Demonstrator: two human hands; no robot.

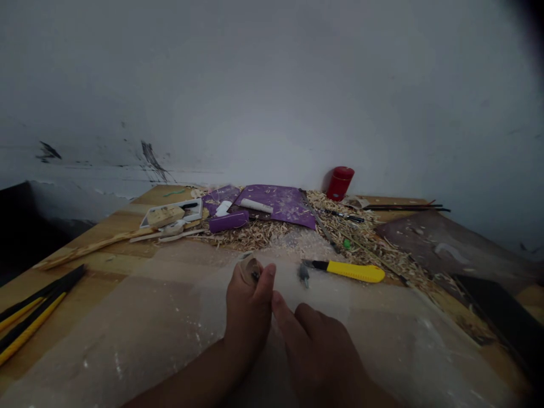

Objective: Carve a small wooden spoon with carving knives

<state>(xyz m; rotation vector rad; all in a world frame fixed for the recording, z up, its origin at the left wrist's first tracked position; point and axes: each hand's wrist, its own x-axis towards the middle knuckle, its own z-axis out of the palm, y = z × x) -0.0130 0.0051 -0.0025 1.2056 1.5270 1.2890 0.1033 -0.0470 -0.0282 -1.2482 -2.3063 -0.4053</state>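
My left hand [250,306] is closed around a small pale wooden piece [247,267], whose rounded top shows above the fingers with a dark spot in it. The rest of the piece is hidden in the palm. Close beside it, my right hand [318,345] has its index finger pointing at the left thumb, with the other fingers curled in. Whether something small sits in the right fingers is hidden. Just beyond the hands lies a yellow utility knife [356,271], its black end toward the left. A small dark grey object [303,275] lies near that end.
Wood shavings [263,233] cover the back of the table around a purple sheet [280,203]. A red tin [340,183] stands by the wall. At left are a white tray [193,209], a long stick [93,247] and yellow-black tools [40,311]. A dark slab [497,311] lies right.
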